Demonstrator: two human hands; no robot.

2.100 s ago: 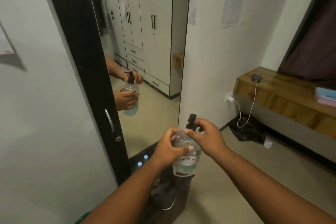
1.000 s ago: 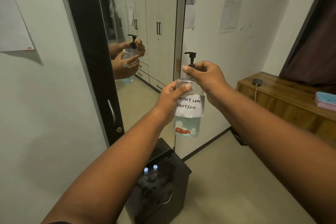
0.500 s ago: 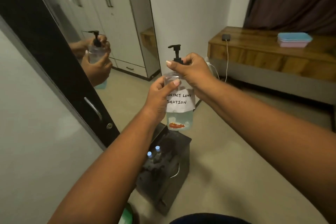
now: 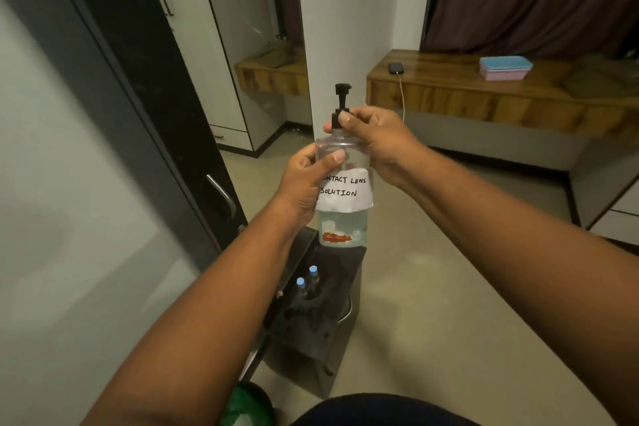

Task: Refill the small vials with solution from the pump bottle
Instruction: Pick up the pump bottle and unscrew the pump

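I hold a clear pump bottle (image 4: 344,214) upright in mid-air at the centre of the head view; its paper label reads "CONTACT LENS SOLUTION" and pale liquid fills the lower part. My left hand (image 4: 304,183) grips the bottle's body from the left. My right hand (image 4: 375,138) pinches the black collar under the pump head (image 4: 342,90). Below, two small vials with blue caps (image 4: 307,277) stand side by side on a dark box (image 4: 328,328) on the floor.
A black-framed mirrored door with a metal handle (image 4: 223,197) stands close on the left. A wooden bench (image 4: 501,93) at the back right carries a phone on a cable (image 4: 395,68) and a blue-and-pink lidded box (image 4: 505,67). Beige floor lies right of the dark box.
The view has swung to the right and down, so the bottle's mirror reflection has left the frame. Both hands keep their hold on the bottle, which sits a little lower.
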